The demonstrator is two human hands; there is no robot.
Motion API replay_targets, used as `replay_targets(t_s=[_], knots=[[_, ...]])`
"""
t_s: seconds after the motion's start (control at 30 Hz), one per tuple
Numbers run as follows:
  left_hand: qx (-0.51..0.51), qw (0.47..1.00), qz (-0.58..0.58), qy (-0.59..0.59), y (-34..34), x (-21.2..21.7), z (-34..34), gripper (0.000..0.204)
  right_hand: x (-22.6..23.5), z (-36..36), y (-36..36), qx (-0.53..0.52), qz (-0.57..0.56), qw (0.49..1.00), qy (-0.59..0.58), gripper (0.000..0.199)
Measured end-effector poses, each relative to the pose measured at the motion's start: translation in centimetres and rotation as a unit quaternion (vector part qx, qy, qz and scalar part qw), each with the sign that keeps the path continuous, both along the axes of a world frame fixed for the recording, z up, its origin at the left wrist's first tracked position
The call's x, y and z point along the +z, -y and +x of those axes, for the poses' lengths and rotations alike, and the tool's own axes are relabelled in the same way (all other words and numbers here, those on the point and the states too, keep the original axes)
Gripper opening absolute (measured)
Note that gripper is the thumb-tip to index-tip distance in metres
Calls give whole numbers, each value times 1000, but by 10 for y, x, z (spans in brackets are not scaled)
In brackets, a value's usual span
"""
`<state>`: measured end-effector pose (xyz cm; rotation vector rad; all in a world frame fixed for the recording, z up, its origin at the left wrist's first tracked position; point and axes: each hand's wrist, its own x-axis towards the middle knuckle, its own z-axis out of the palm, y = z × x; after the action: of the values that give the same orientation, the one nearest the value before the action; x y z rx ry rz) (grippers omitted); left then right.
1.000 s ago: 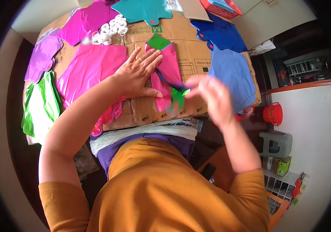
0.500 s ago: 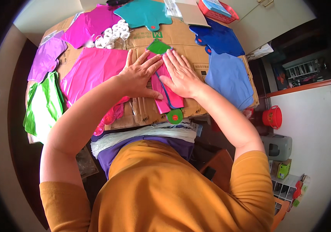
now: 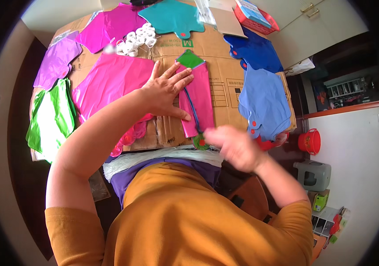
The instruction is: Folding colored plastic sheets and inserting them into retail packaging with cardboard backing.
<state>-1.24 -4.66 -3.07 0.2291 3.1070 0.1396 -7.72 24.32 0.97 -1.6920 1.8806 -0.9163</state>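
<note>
Thing in hand: we see a folded pink foil balloon (image 3: 197, 104) with a green tip, lying on the cardboard sheet (image 3: 225, 75) that covers the table.
Long axis: it runs from the green tip at the far end toward us, leaning slightly to the right as it nears its valve end at the near cardboard edge.
Left hand (image 3: 165, 91): flat, fingers spread, palm pressing on the balloon's left edge (holding it down, not gripping).
Right hand (image 3: 233, 144): blurred, just beside the near valve end; we cannot tell whether it is clenched or pinching anything.
Nearer hand: the left covers the upper half, the right sits at the near tip.
Neighbours: a larger pink balloon (image 3: 109, 84) to the left, blue balloons (image 3: 264, 97) to the right.
</note>
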Motion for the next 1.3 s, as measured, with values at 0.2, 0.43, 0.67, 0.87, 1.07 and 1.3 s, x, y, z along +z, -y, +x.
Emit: replay_targets(t_s=[0.2,0.43,0.67,0.87,1.07,1.3], knots=[[-7,1000,1,-26,0,-4,-1,120,-3,-89,70,-346,147,825,421,29],[-8,991,85,-105,3,-1,6,124,-12,-69,115,-317,208,828,413,16],[156,661,733,37,-13,38,39,81,7,-19,88,-219,-44,865,448,13],[147,644,750,38,-54,65,63,19,26,15,62,-220,-80,877,420,14],[141,666,732,22,-70,72,74,18,30,31,45,-222,-75,872,431,12],[118,666,737,13,-70,83,82,18,41,31,34,-147,-78,847,506,13]])
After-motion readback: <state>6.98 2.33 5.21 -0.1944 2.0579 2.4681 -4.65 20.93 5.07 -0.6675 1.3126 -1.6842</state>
